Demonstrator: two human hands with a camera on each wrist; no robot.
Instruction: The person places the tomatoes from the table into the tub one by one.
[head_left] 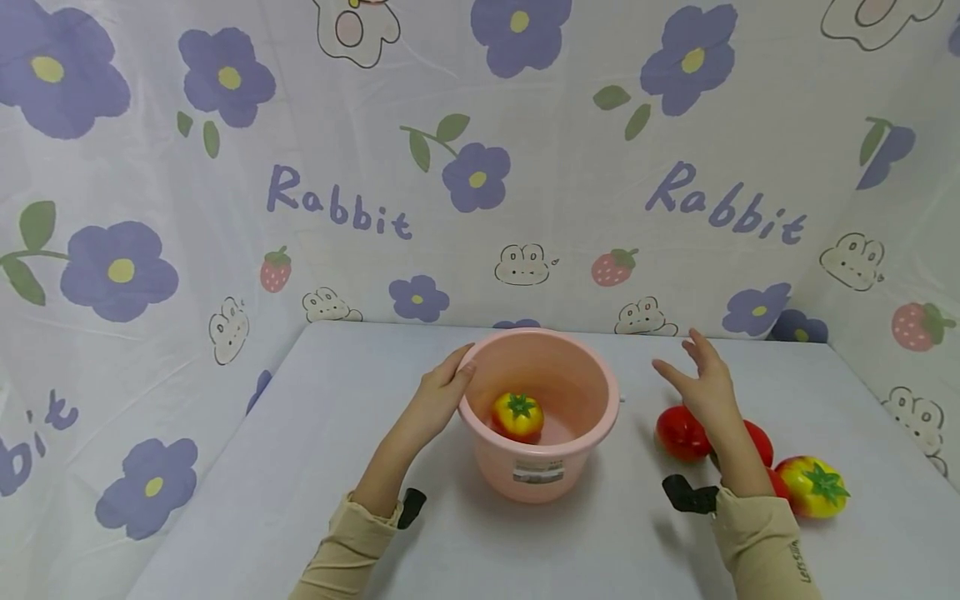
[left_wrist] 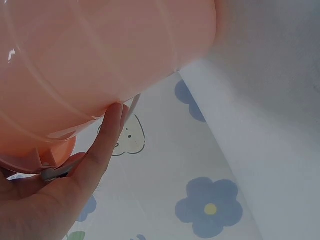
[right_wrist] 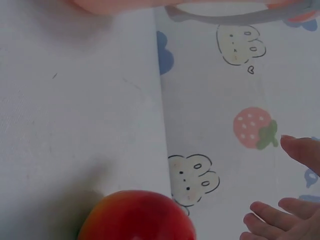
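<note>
A pink plastic bucket stands on the table with a yellow-and-red toy fruit, topped by a green leafy calyx, inside. My left hand grips the bucket's left rim; its fingers lie against the outer wall in the left wrist view, near the grey handle. To the right of the bucket, my right hand is raised with fingers spread and holds nothing. Beneath it lie several red fruits, partly hidden by the hand and forearm. One round red fruit shows low in the right wrist view.
Another yellow-and-red toy fruit with a green calyx lies at the right, beside the red ones. A white cloth covers the table. Patterned curtains with flowers and rabbits hang behind it and at the sides.
</note>
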